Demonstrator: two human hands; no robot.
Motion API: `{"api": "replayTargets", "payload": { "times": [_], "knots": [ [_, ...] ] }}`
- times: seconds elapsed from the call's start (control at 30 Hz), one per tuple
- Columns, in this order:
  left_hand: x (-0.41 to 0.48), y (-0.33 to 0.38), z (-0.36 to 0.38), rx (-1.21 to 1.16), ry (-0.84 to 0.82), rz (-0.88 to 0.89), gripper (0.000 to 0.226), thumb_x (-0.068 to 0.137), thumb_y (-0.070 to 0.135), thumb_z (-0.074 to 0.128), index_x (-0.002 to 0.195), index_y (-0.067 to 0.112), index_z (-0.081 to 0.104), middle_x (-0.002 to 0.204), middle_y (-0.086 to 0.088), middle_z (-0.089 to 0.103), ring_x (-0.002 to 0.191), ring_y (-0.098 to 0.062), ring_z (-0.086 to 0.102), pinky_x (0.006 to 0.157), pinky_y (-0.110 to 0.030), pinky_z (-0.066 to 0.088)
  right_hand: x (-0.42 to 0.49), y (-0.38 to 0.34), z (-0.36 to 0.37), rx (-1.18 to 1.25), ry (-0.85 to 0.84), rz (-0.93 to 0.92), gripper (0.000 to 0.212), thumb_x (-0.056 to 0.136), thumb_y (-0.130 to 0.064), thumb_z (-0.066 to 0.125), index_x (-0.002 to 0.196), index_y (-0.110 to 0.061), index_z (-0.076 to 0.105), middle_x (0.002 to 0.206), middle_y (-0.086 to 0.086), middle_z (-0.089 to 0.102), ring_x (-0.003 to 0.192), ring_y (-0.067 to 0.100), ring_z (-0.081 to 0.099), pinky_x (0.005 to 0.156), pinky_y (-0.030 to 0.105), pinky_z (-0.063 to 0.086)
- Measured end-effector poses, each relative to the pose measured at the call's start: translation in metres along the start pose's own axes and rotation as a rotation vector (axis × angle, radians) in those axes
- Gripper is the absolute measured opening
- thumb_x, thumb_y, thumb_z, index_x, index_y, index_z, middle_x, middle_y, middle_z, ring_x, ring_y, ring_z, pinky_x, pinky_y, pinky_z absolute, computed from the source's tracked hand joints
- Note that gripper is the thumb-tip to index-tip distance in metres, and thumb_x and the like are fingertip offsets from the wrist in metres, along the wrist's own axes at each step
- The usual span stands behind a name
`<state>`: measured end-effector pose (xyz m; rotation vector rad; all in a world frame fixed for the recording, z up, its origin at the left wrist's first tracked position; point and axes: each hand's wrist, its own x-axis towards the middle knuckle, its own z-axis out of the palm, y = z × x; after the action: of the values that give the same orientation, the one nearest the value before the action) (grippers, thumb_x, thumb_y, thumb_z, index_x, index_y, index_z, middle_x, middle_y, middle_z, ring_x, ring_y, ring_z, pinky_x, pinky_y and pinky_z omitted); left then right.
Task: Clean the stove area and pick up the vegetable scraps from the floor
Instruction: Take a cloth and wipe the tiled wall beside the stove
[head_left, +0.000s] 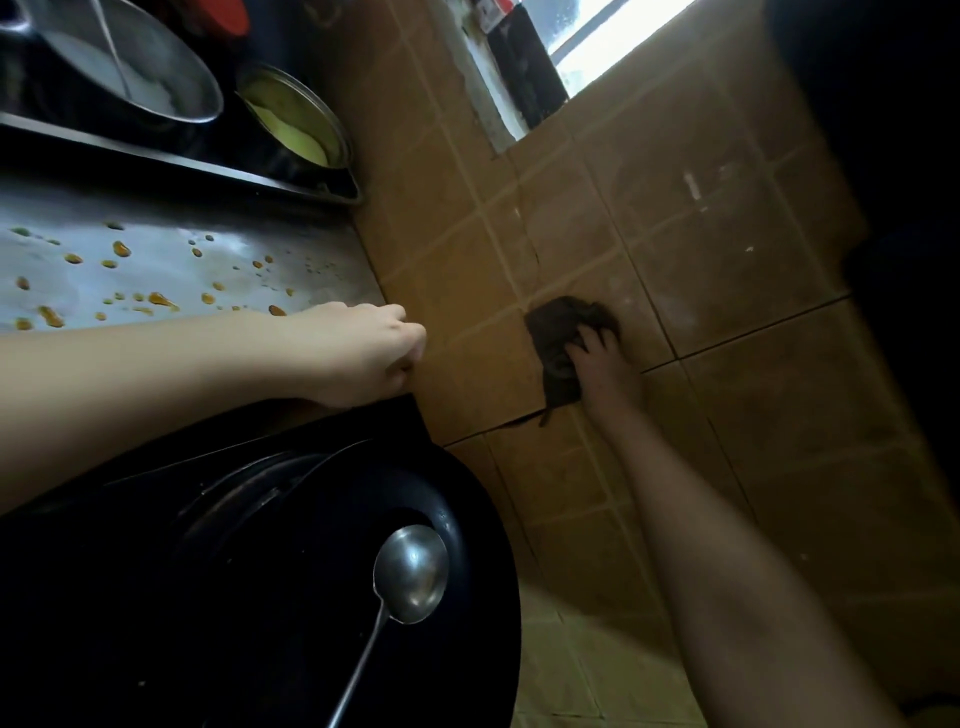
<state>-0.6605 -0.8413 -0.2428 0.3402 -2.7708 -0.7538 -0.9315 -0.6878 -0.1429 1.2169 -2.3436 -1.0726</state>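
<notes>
There's the right hand (597, 364), grip spread, pressing the dark cloth (556, 338) onto the tiled wall (727, 260). At nine o'clock the left hand (374, 353) curls over the bench (156, 249) edge as a brace. I'd say firm, overlapping strokes. Orange spatter (161, 300) waits further out at nine.

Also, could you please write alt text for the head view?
The right hand presses a dark cloth against brown tiles. The left hand rests at the edge of a steel counter spotted with orange drops; a black wok holding a ladle sits nearer.
</notes>
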Motion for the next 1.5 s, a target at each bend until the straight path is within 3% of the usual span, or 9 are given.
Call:
{"api": "replayTargets", "payload": {
  "times": [0.2,0.37,0.57,0.73,0.9,1.0,1.3,1.43,1.5],
  "knots": [
    [0.002,0.000,0.005,-0.035,-0.057,0.018,0.022,0.095,0.034,0.039,0.115,0.026,0.046,0.114,-0.002,0.045,0.090,-0.021,0.049,0.074,-0.029,0.035,-0.011,-0.012,0.012,-0.025,-0.002,-0.013,0.042,0.095,-0.008,0.045,0.136,-0.010,0.041,0.153,0.007,0.023,0.138,0.033,0.021,0.090,0.040,0.047],
    [0.005,0.023,0.022,-0.054,-0.118,0.069,0.021,0.093,0.032,0.043,0.113,0.026,0.044,0.113,-0.002,0.044,0.100,-0.026,0.054,0.080,-0.034,0.042,-0.047,-0.003,0.038,-0.029,-0.038,-0.031,0.049,0.089,-0.011,0.055,0.136,-0.012,0.041,0.151,0.007,0.027,0.137,0.033,0.024,0.089,0.042,0.046],
    [0.006,0.068,0.040,-0.054,-0.132,0.148,0.022,0.094,0.032,0.041,0.115,0.025,0.045,0.113,-0.003,0.045,0.105,-0.026,0.055,0.079,-0.034,0.044,-0.114,0.019,0.076,-0.038,-0.110,-0.011,0.051,0.091,-0.008,0.051,0.140,-0.014,0.037,0.153,0.005,0.025,0.139,0.031,0.022,0.087,0.044,0.047],
    [0.004,0.103,0.051,-0.039,-0.096,0.193,0.033,0.094,0.034,0.039,0.122,0.018,0.046,0.114,-0.004,0.047,0.107,-0.028,0.056,0.080,-0.036,0.043,-0.168,0.038,0.103,-0.068,-0.171,0.066,0.057,0.092,-0.006,0.048,0.145,-0.016,0.029,0.155,0.004,0.021,0.141,0.030,0.019,0.095,0.043,0.042],
    [0.000,0.132,0.064,-0.033,-0.124,0.256,0.032,0.095,0.034,0.040,0.121,0.018,0.048,0.099,0.001,0.039,0.102,-0.026,0.055,0.072,-0.032,0.039,-0.214,0.057,0.119,-0.125,-0.217,0.100,0.059,0.093,-0.007,0.046,0.147,-0.018,0.024,0.156,0.002,0.018,0.141,0.028,0.019,0.103,0.040,0.036],
    [-0.004,0.145,0.068,-0.029,-0.160,0.268,0.031,0.095,0.034,0.040,0.122,0.021,0.048,0.110,-0.002,0.046,0.104,-0.025,0.055,0.078,-0.034,0.044,-0.237,0.068,0.124,-0.148,-0.230,0.116,0.060,0.092,-0.007,0.048,0.147,-0.018,0.025,0.155,0.003,0.020,0.140,0.029,0.020,0.104,0.039,0.035],
    [-0.009,0.173,0.070,-0.035,-0.192,0.249,0.040,0.096,0.035,0.042,0.134,0.024,0.037,0.122,-0.003,0.043,0.119,-0.027,0.048,0.095,-0.040,0.041,-0.308,0.095,0.135,-0.166,-0.267,0.195,0.055,0.091,-0.006,0.049,0.143,-0.017,0.035,0.153,0.003,0.028,0.137,0.029,0.028,0.098,0.041,0.042],
    [-0.010,0.172,0.067,-0.019,-0.182,0.255,0.036,0.096,0.035,0.041,0.131,0.024,0.040,0.119,-0.003,0.044,0.116,-0.027,0.049,0.094,-0.041,0.044,-0.334,0.103,0.131,-0.208,-0.259,0.204,0.056,0.066,0.002,0.077,0.118,-0.009,0.064,0.130,0.012,0.058,0.114,0.036,0.057,0.077,0.043,0.055],
    [-0.010,0.167,0.065,-0.014,-0.151,0.255,0.032,0.095,0.034,0.042,0.126,0.024,0.043,0.113,-0.002,0.044,0.113,-0.027,0.051,0.091,-0.041,0.046,-0.341,0.108,0.129,-0.238,-0.236,0.197,0.056,0.057,0.004,0.082,0.110,-0.008,0.069,0.122,0.013,0.063,0.106,0.037,0.061,0.073,0.044,0.056]
  ]
}}
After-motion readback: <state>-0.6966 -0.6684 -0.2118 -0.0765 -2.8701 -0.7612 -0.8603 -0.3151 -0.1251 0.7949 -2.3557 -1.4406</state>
